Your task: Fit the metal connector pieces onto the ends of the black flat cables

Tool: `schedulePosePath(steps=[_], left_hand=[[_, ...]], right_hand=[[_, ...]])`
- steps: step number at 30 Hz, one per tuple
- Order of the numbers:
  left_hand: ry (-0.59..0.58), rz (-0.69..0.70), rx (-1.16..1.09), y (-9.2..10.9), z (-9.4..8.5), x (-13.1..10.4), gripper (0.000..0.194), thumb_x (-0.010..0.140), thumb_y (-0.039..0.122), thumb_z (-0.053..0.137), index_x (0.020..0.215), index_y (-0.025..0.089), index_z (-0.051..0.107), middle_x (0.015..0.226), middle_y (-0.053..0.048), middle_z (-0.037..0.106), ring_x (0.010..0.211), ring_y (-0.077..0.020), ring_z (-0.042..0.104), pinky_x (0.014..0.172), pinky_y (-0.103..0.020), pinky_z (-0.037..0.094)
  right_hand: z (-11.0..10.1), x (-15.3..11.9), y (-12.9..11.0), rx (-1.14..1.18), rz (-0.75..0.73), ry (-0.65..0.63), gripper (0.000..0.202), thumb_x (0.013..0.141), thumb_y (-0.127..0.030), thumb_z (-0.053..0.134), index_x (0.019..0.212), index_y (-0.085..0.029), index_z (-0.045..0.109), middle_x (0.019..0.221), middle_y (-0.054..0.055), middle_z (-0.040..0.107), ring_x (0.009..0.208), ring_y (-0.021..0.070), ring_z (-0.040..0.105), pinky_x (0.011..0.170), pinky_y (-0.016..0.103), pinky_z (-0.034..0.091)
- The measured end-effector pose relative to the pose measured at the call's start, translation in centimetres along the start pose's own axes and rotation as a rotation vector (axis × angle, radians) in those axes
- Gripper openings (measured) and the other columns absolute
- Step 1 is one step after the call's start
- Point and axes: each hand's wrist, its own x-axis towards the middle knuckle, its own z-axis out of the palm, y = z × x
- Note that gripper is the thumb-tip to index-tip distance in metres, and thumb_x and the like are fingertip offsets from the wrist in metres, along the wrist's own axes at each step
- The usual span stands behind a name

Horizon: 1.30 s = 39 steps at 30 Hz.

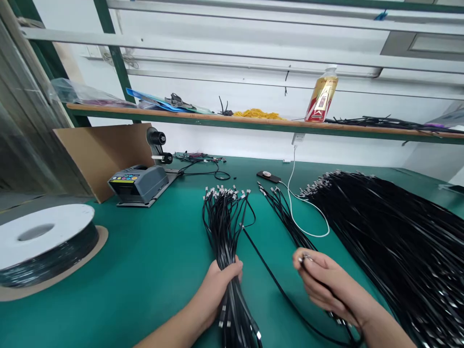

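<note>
My left hand [221,287] is wrapped round a thick bundle of black cables [223,237], whose silver connectors fan out at the far end and also hang below the fist. In my right hand [326,282], thumb and fingers pinch the small metal-tipped end of a black cable. A single black cable [270,270] curves over the mat between the hands, one tip touching or close to the bundle. Beneath and beyond my right hand lies a thinner group of black cables [286,212]; my hand hides part of it.
A large pile of black cables [391,232] covers the right side. A white cord [290,193] runs to a small black device [268,177]. At left are a spool [47,241] and a grey tape dispenser [143,183] before cardboard [105,150]. A shelf [203,117] holds a bottle [322,96].
</note>
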Motion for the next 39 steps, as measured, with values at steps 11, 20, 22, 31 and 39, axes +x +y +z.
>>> schedulePosePath(steps=[11, 20, 22, 31, 39], left_hand=[[0.014, -0.008, 0.011, 0.3, 0.3, -0.1, 0.023, 0.084, 0.038, 0.068, 0.079, 0.020, 0.055, 0.069, 0.001, 0.052, 0.067, -0.0169, 0.046, 0.065, -0.029, 0.037], [-0.007, -0.012, 0.042, 0.6, 0.3, -0.2, 0.022, 0.086, 0.039, 0.065, 0.077, 0.021, 0.054, 0.069, 0.002, 0.051, 0.067, -0.0163, 0.044, 0.064, -0.027, 0.036], [0.000, -0.024, 0.052, 0.8, 0.4, -0.2, 0.024, 0.085, 0.040, 0.066, 0.077, 0.021, 0.054, 0.069, 0.001, 0.052, 0.067, -0.0166, 0.044, 0.064, -0.027, 0.036], [-0.014, -0.027, 0.051, 0.6, 0.1, -0.1, 0.023, 0.086, 0.041, 0.066, 0.080, 0.022, 0.056, 0.070, 0.002, 0.050, 0.068, -0.0163, 0.042, 0.064, -0.026, 0.036], [0.003, -0.025, 0.052, 0.5, 0.2, 0.0, 0.022, 0.086, 0.040, 0.065, 0.080, 0.021, 0.056, 0.070, 0.002, 0.050, 0.068, -0.0164, 0.044, 0.065, -0.027, 0.037]], right_hand=[[4.7, 3.1, 4.8, -1.111, -0.012, 0.278, 0.012, 0.088, -0.017, 0.062, 0.077, -0.021, 0.057, 0.072, 0.007, 0.068, 0.061, 0.0240, 0.065, 0.049, 0.026, 0.025], [2.2, 2.8, 4.9, -1.272, 0.163, 0.376, 0.004, 0.095, -0.016, 0.053, 0.092, -0.017, 0.056, 0.078, 0.013, 0.070, 0.062, 0.0271, 0.069, 0.044, 0.026, 0.025], [1.8, 3.1, 4.9, -1.274, 0.187, 0.380, 0.005, 0.096, -0.015, 0.052, 0.093, -0.016, 0.056, 0.077, 0.012, 0.070, 0.060, 0.0260, 0.069, 0.044, 0.026, 0.026], [1.8, 3.5, 4.3, -1.299, 0.134, 0.309, 0.008, 0.101, -0.020, 0.048, 0.100, -0.018, 0.056, 0.111, 0.010, 0.060, 0.083, 0.0218, 0.069, 0.061, 0.028, 0.043], [2.3, 2.4, 3.7, -1.333, 0.141, 0.280, 0.005, 0.099, -0.017, 0.052, 0.099, -0.018, 0.057, 0.111, 0.009, 0.062, 0.079, 0.0210, 0.070, 0.057, 0.028, 0.042]])
